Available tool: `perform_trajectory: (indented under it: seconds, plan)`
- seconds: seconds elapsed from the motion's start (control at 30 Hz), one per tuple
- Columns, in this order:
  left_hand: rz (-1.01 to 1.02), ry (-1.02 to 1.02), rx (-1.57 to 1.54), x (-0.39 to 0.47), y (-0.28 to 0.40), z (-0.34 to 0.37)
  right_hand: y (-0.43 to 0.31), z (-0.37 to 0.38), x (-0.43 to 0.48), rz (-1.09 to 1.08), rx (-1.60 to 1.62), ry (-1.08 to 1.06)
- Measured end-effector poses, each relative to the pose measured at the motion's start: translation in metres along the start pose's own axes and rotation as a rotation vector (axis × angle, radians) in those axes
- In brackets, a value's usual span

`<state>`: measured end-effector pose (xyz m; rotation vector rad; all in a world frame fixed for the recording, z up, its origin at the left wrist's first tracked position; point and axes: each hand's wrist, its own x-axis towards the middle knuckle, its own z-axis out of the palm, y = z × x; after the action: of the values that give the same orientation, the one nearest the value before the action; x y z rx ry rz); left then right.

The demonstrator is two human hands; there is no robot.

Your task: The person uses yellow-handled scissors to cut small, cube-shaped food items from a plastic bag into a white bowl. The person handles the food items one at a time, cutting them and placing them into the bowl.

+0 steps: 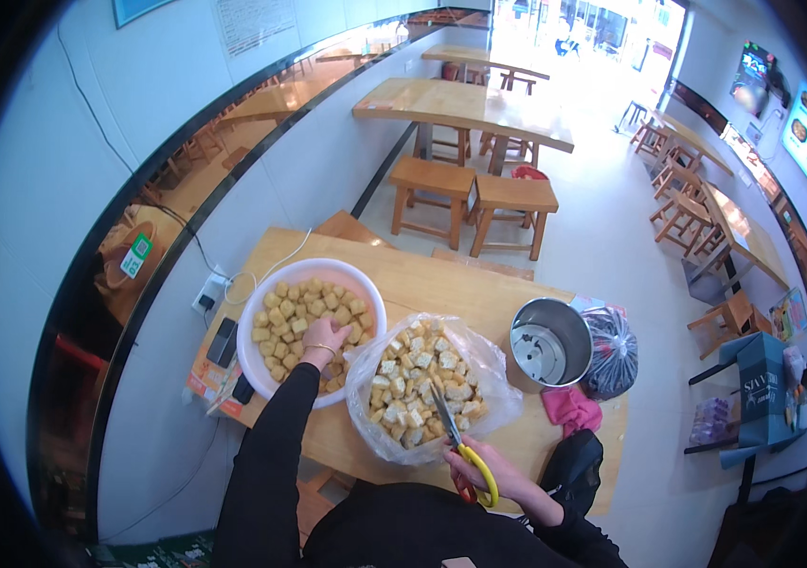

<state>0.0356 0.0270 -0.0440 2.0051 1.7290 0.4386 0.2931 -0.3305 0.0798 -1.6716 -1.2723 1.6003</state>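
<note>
Whole fried tofu puffs (291,310) fill a white plastic basin (373,286) on the wooden table. My left hand (325,336) reaches in among them, its fingertips at the puffs; whether one is pinched between them I cannot tell. To the right of the basin, a clear plastic bag (496,387) stands wide at its mouth, full of cut tofu puffs (423,376) with pale insides showing. My right hand (492,472) grips scissors (481,474) with yellow and red handles. Their blades point up over the front part of the bag.
A metal pot (551,342) with dark bits inside stands right of the bag. Beside it are a tied plastic bag of dark contents (609,355), a pink cloth (572,410) and a black bag (574,468). A phone (222,342) lies left of the basin. Wooden stools (432,177) stand beyond the table (439,273).
</note>
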Motion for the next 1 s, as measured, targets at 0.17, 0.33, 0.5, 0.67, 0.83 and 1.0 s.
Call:
perform_trajectory:
  seconds: [0.17,0.33,0.5,0.67,0.83,1.0]
  plan:
    - [0.026,-0.03,0.074,0.009,0.019,0.01,-0.001,0.003,-0.002,-0.065,0.02,-0.007]
    - [0.129,0.065,-0.049,-0.003,0.029,0.009,0.005,0.003,0.002,-0.053,0.065,-0.015]
    - [0.051,-0.012,-0.25,0.001,-0.001,0.013,-0.013,0.001,-0.001,-0.067,0.047,-0.018]
    - [-0.333,-0.152,-1.11,-0.019,0.003,-0.02,0.002,0.005,0.001,-0.056,0.105,0.036]
    - [-0.306,-0.462,-1.644,-0.079,0.045,-0.078,0.015,0.003,-0.004,-0.069,0.06,0.011]
    - [-0.235,-0.552,-1.537,-0.152,0.094,-0.1,-0.001,0.001,-0.009,-0.139,-0.07,-0.012]
